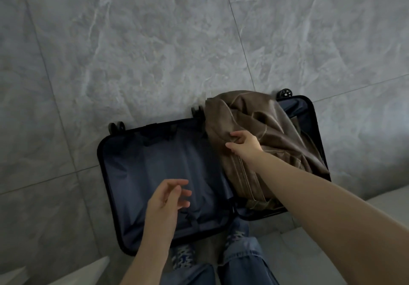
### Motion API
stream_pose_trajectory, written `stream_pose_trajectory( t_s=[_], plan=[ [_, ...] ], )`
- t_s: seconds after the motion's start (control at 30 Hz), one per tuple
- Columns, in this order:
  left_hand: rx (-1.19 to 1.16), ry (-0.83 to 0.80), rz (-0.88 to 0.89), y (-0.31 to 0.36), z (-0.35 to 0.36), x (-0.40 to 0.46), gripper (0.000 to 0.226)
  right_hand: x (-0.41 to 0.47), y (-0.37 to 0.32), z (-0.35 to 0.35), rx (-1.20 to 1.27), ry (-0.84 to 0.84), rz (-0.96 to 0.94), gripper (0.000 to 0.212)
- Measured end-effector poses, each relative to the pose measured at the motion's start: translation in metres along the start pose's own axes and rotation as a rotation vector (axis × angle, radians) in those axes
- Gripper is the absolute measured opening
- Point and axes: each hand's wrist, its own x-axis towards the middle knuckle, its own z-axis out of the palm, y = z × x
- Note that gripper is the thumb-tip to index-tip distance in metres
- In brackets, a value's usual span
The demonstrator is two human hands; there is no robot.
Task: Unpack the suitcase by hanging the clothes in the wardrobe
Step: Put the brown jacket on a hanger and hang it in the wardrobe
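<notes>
A black suitcase (106, 174) lies open flat on the floor, its lining dark blue. The left half holds only its straps. In the right half sits a brown leather jacket (261, 116), bunched and partly lifted at its upper left. My right hand (243, 144) pinches a fold of the jacket near its left edge, arm stretched in from the lower right. My left hand (168, 198) hovers over the left half with fingers loosely spread, holding nothing. No wardrobe is in view.
Grey marbled floor tiles (155, 52) surround the case. Its wheels (284, 92) stick out along the far edge. My legs in blue jeans and patterned shoes (183, 257) stand at the near edge of the case.
</notes>
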Motion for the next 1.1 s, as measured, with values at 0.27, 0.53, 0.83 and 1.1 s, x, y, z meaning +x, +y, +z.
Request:
stream_pose_trajectory(
  t_s=[0.27,0.53,0.83,1.1],
  plan=[
    [0.072,-0.064,0.053,0.049,0.011,-0.039,0.032,-0.09,-0.004,-0.038,-0.549,-0.032,-0.073,0.044],
    [0.108,-0.129,0.036,0.12,0.048,-0.143,0.035,-0.214,-0.014,-0.125,-0.671,0.152,-0.005,0.038],
    [0.171,-0.326,-0.033,0.182,0.1,-0.289,0.032,-0.368,-0.036,-0.247,0.01,0.185,-0.056,0.018],
    [0.331,-0.349,-0.034,0.197,0.102,-0.341,0.027,-0.478,-0.087,-0.3,0.494,0.356,-0.184,0.046]
  ],
)
